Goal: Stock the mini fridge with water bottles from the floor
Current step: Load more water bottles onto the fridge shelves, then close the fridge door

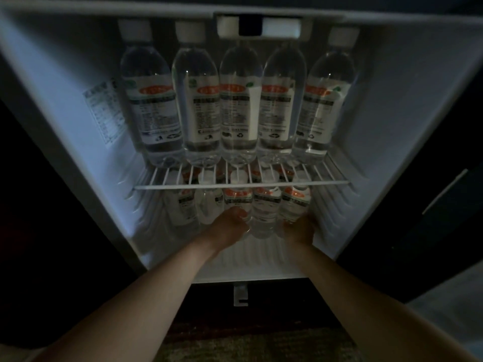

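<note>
Now | my left hand (230, 227) curled round upright left bottle (237, 203) | right hand (300, 228) round right bottle (294, 203) | both just ahead, under wire shelf (326, 182)

Bottle row (240, 105) across the whole wire shelf (326, 182); bare fridge floor (261, 257) up front.

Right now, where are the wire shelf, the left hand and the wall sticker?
wire shelf (240, 184): head view, front bar.
left hand (228, 227): head view, back of hand.
wall sticker (104, 113): head view, its middle.
</note>
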The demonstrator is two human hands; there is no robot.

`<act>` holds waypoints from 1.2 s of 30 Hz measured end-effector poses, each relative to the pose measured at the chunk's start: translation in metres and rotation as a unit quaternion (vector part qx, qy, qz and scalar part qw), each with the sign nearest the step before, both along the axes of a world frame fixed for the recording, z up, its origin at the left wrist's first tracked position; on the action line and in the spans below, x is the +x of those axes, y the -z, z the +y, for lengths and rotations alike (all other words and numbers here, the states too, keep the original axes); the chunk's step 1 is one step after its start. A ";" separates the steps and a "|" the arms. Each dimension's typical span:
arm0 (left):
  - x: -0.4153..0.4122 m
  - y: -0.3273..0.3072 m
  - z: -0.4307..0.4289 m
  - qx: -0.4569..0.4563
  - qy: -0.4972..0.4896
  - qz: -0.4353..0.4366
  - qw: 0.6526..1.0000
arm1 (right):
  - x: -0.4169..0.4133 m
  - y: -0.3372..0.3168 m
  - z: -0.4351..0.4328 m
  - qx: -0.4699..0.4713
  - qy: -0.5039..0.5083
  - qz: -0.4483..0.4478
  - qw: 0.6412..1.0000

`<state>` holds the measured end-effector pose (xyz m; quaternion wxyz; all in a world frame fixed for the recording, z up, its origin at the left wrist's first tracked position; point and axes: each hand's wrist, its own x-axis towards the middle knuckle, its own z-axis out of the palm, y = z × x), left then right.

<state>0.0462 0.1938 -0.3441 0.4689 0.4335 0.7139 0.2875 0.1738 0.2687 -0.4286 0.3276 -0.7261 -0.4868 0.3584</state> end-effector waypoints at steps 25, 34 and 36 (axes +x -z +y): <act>0.111 -0.226 -0.173 0.153 0.019 -0.077 0.985 | 0.111 -0.251 -0.211 0.086 -0.191 -0.033 0.977; 0.202 -0.301 -0.207 0.216 0.117 -0.019 0.969 | 0.224 -0.344 -0.250 0.216 -0.095 -0.056 0.970; 0.219 -0.309 -0.198 0.225 0.140 0.032 0.964 | 0.250 -0.354 -0.245 0.238 -0.062 -0.081 0.966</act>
